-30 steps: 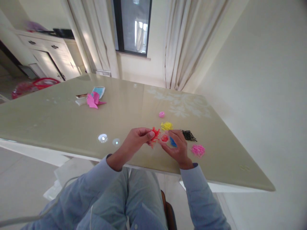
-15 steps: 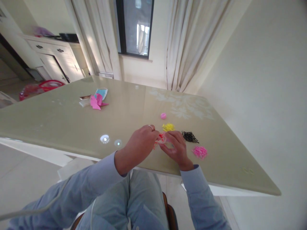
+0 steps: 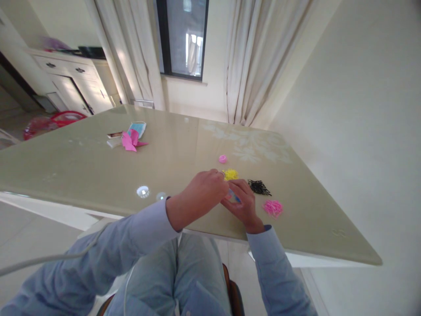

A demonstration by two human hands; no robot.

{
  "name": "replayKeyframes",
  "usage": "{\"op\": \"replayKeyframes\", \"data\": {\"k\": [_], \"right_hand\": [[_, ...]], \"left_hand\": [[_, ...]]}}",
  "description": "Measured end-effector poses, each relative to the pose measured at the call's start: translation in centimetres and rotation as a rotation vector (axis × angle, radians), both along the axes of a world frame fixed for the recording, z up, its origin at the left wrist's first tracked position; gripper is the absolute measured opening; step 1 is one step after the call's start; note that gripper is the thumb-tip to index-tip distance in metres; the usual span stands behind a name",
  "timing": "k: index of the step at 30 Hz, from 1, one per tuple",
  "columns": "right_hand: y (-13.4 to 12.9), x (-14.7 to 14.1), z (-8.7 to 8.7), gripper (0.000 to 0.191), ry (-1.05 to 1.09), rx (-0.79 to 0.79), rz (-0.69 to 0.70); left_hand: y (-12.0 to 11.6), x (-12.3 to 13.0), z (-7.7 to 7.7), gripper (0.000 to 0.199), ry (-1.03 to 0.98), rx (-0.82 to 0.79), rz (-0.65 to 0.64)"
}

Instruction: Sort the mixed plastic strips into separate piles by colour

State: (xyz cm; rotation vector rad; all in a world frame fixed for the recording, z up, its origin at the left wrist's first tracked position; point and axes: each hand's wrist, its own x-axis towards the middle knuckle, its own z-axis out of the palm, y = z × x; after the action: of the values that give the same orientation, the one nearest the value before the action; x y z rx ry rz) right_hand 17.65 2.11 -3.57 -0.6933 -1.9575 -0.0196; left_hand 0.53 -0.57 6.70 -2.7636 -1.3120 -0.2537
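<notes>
My left hand (image 3: pixel 208 188), with a ring on one finger, is closed and turned over the front of my right hand, its fingertips hidden. My right hand (image 3: pixel 242 204) is curled round a small clear container (image 3: pixel 235 196) with something blue showing in it. The two hands touch above the table's near edge. Just beyond them lies a pile of yellow pieces (image 3: pixel 230 174). To their right are a pile of black pieces (image 3: pixel 259 187) and a pile of pink pieces (image 3: pixel 272 208). A small round pink object (image 3: pixel 222 159) sits behind the yellow pile.
On the glossy table (image 3: pixel 177 153), a pink crumpled piece (image 3: pixel 130 140) lies against a blue face mask (image 3: pixel 138 128) at the back left. A white cable (image 3: pixel 49 259) crosses my left sleeve. Curtains and a window stand behind the table.
My left hand has moved right, over the container. The red-orange strands seen between the hands before are now mostly hidden, and something blue shows by my right fingers.
</notes>
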Motion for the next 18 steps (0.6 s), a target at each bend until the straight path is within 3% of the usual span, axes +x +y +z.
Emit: {"op": "replayKeyframes", "data": {"k": [5,11,18], "right_hand": [[-0.2,0.1,0.4,0.025,0.036,-0.025,-0.021],[-0.3,0.3,0.4,0.024,0.082,-0.105,-0.037],[-0.1,0.2,0.5,0.022,0.146,-0.168,-0.021]], "left_hand": [[1.1,0.3,0.2,0.017,0.050,-0.006,-0.088],[2.3,0.5,-0.7,0.011,0.085,0.097,-0.230],[3.1,0.6,0.1,0.019,-0.011,0.054,-0.170]]}}
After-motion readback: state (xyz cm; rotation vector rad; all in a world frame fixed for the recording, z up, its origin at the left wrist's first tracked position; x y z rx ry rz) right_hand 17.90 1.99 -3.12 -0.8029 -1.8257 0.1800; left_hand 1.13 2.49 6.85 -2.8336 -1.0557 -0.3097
